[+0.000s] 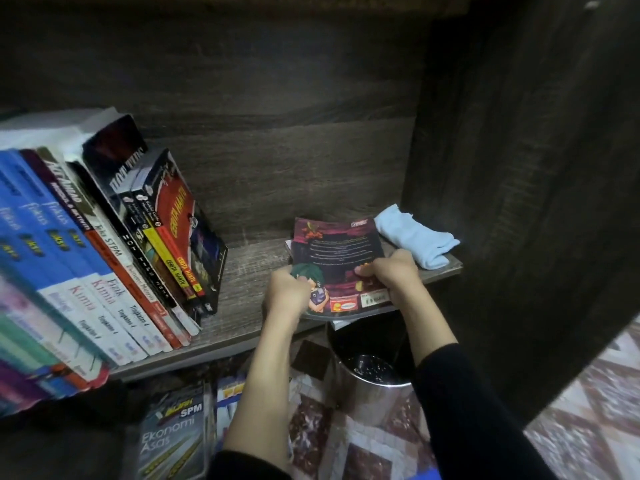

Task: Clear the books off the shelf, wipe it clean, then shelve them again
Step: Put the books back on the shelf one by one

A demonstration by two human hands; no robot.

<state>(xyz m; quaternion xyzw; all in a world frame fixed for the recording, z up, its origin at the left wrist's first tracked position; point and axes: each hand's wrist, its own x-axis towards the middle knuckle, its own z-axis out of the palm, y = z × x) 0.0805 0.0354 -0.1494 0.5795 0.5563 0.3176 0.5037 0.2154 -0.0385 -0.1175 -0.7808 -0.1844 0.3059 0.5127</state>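
Note:
A dark red comic book (337, 249) lies flat on top of a small stack at the right end of the wooden shelf (249, 278), overhanging the front edge. My left hand (285, 291) grips its lower left corner and my right hand (389, 271) grips its lower right side. A row of leaning books (114, 251) fills the shelf's left part, with a red-spined one (181, 233) at its right end. A folded light blue cloth (417, 239) rests on the shelf behind the comic, by the right wall.
The dark cabinet side panel (519, 202) rises at the right. Below the shelf stands a shiny metal bin (372, 379) on a patterned floor (571, 410). More books, one an economics title (171, 438), lie on the floor at lower left.

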